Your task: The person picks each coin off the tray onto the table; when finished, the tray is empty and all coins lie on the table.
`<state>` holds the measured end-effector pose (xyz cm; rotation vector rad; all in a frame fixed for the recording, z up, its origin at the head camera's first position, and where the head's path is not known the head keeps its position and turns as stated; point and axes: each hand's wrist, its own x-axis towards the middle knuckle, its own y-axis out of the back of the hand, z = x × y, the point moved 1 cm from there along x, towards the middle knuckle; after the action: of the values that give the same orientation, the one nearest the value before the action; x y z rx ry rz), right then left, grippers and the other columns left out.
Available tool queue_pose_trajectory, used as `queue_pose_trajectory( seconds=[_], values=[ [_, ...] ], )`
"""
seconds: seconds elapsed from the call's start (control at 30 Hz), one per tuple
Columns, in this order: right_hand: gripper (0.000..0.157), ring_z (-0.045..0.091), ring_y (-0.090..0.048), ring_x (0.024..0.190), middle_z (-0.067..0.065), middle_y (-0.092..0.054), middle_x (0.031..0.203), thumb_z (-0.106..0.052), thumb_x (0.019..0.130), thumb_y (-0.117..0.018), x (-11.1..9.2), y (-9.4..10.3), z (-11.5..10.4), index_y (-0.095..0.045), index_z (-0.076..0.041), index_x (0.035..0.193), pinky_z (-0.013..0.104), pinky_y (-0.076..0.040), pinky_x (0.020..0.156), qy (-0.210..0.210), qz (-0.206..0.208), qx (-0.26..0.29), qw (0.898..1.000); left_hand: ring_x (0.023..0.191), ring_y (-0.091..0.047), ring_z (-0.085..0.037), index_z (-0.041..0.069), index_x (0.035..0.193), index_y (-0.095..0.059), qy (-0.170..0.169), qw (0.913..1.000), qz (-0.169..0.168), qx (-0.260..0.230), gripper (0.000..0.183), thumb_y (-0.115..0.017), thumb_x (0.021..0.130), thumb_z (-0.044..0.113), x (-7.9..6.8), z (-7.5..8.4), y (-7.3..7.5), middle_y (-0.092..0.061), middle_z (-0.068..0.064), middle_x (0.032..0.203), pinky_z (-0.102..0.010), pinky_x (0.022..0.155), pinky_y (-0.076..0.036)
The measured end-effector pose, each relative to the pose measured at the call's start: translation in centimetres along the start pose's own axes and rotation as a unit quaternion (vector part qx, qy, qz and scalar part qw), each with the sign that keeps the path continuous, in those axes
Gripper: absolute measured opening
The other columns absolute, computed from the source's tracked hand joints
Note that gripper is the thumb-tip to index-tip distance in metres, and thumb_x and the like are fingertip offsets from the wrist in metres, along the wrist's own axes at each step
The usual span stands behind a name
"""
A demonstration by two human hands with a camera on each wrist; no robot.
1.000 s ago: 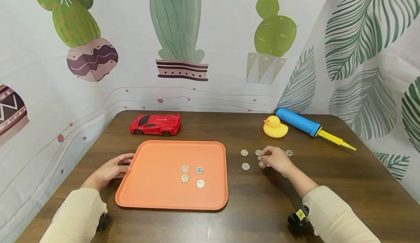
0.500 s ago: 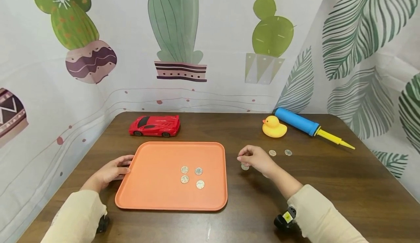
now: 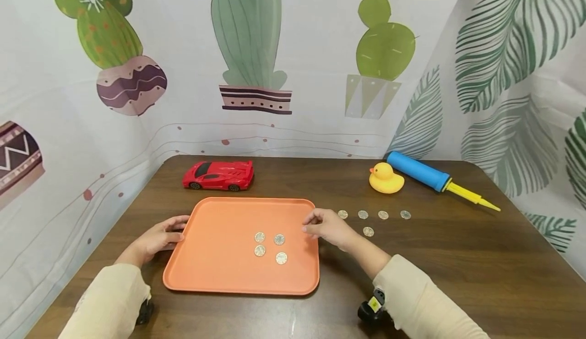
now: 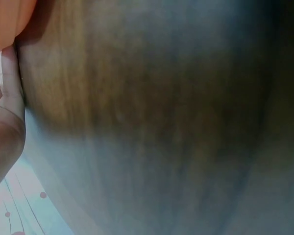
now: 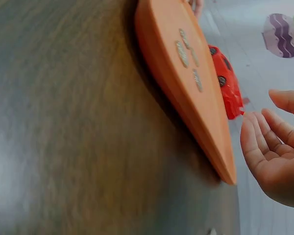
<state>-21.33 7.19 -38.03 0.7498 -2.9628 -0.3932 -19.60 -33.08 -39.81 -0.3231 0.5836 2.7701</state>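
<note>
My left hand (image 3: 157, 237) rests at the left rim of the orange tray (image 3: 220, 273), its thumb and fingertips against the edge. From the left wrist view, a straight finger (image 4: 10, 78) reaches the tray's underside. Several silvery coins (image 3: 281, 258) lie on the tray right of its middle. My right hand (image 3: 331, 229) is over the tray's right rim, with thumb and fingertips close together near the upper right corner. In the right wrist view its thumb stands near the curled fingers (image 5: 252, 142); I cannot tell whether a coin is between them.
Right of the tray, more coins (image 3: 383, 215) lie on the dark wooden table (image 3: 412, 288), most in a row. Behind stand a red toy car (image 3: 218, 176), a yellow rubber duck (image 3: 386, 178) and a blue hand pump (image 3: 418, 172) with a yellow nozzle. A printed cloth hangs behind the table.
My right hand has moved left from above the table coins to the tray's right rim, uncovering coins behind it. My left hand stays at the tray; the coins on the tray are unmoved.
</note>
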Motion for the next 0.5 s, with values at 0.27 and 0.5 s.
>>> queue_pose_trajectory(
  seconds=[0.27,0.5],
  values=[
    [0.015,0.017,-0.054,0.059,0.006,-0.051,0.069,0.000,0.075,-0.058,1.4,-2.2,0.7,-0.054,0.009,0.087,0.030,-0.048,0.054,-0.020,-0.044,0.008,0.999,0.101,-0.048,-0.028,-0.007,0.132,-0.018,0.008,1.0000,0.005,-0.001,0.059,-0.050,0.085,0.007,0.0,0.0,0.1,-0.027,-0.031,0.127,-0.040,0.080,-0.043],
    [0.018,0.012,-0.049,0.058,0.005,-0.053,0.071,0.003,0.072,-0.061,2.6,-3.6,0.8,-0.054,0.009,0.086,0.025,-0.045,0.053,-0.007,-0.060,-0.029,0.998,0.100,-0.049,-0.028,-0.009,0.132,-0.016,0.003,0.9999,-0.002,-0.010,0.060,-0.050,0.085,0.006,0.0,0.0,0.3,-0.025,-0.032,0.127,-0.041,0.080,-0.042]
  ],
)
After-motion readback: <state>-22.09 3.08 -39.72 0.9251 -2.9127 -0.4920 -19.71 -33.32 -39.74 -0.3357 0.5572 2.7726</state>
